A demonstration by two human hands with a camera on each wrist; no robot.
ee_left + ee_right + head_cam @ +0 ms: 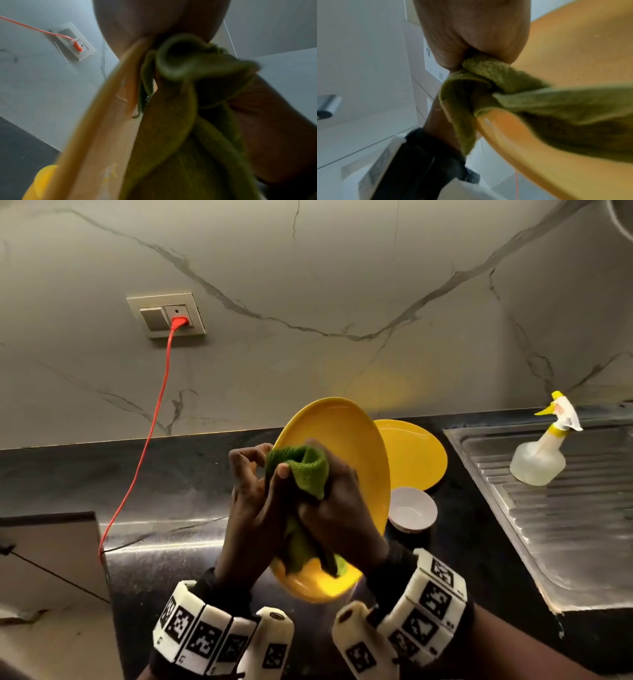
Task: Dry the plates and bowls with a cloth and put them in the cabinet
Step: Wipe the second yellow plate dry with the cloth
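A yellow plate (346, 433) is held tilted on edge above the black counter. My left hand (255, 474) grips its left rim, fingers curled behind and the thumb pressing over a fold of the green cloth (305, 470). My right hand (325, 494) clutches the bunched cloth against the plate's face. In the left wrist view the plate's rim (102, 121) runs diagonally beside the cloth (171, 121). The right wrist view has the cloth (505, 81) squeezed in my right hand, draped over the plate (573, 47). A second yellow plate (414, 453) and a small white bowl (412, 508) rest on the counter behind.
A steel sink drainboard (565, 525) lies to the right with a spray bottle (537, 460) standing on it. A red cable (150, 433) hangs from the wall socket (168, 314) down to the counter. A pale cabinet door (48, 546) stands at the left edge.
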